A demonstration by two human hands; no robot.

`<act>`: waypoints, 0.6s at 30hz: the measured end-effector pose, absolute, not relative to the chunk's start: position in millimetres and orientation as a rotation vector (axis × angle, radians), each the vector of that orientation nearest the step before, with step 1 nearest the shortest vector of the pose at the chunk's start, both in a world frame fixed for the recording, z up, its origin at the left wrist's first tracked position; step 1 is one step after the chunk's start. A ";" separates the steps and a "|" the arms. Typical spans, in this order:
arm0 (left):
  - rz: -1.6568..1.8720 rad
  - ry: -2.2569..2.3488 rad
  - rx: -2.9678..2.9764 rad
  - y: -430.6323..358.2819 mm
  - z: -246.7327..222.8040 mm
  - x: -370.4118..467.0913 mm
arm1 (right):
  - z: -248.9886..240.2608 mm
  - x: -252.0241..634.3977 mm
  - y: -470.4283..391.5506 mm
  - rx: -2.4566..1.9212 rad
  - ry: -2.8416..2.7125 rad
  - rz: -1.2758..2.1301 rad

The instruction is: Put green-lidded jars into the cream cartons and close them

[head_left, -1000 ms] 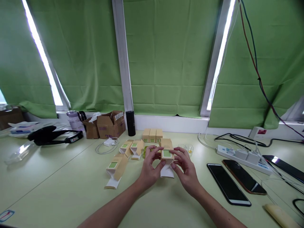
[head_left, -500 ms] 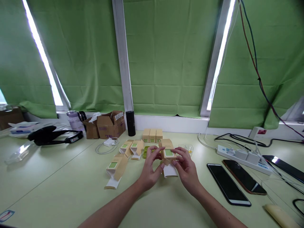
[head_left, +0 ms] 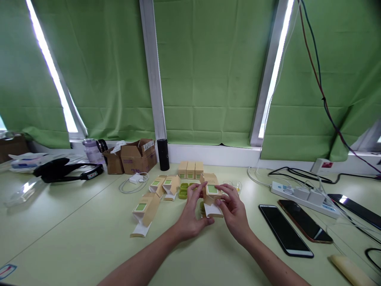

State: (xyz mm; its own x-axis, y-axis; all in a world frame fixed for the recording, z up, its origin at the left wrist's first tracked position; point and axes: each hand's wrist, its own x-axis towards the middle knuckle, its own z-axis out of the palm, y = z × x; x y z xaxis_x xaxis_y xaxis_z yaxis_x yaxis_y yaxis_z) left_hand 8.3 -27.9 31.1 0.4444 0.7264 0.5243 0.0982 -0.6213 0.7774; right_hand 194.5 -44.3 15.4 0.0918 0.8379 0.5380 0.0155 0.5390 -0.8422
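Observation:
Both hands hold one small kraft cardboard box with a green-and-white square on its face. Its white lower flap hangs unfolded toward me. My left hand grips the box's left side, with the thumb out below the flap. On the right edge, my right hand has fingers at the top and its thumb by the flap. Similar opened boxes lie to the left: a near one and two farther back. Small green containers sit behind my left hand, and another green piece shows partly under the held box.
Three closed kraft boxes stand at the back. Clear round pieces lie behind my right hand. Phones and a power strip lie right. A white charger, black cylinder and cartons are at back left.
The box's white flap has lifted and bent up a little. My left thumb has moved off the box to below the flap. My right hand keeps its hold.

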 end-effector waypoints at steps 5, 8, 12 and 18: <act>1.235 0.658 1.992 -27.0 30.2 9.8 | 14.1 193.7 -44.0 -0.833 -1.377 0.718; 1.257 0.630 1.963 -25.4 28.2 10.0 | 14.7 193.3 -45.5 -0.825 -1.399 0.714; 1.277 0.602 1.917 -23.1 25.4 10.2 | 17.8 194.7 -50.0 -0.813 -1.452 0.707; 1.295 0.553 1.776 -20.4 22.9 12.4 | 20.6 196.6 -54.2 -0.806 -1.507 0.705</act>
State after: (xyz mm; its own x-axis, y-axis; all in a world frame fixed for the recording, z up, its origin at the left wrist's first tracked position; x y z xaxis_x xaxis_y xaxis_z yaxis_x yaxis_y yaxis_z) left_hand 12.4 -20.4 22.9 0.3666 0.7525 0.5471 -0.1249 -0.5429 0.8304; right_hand 196.6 -54.2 20.6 -0.0317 0.8198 0.5718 0.0863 0.5722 -0.8155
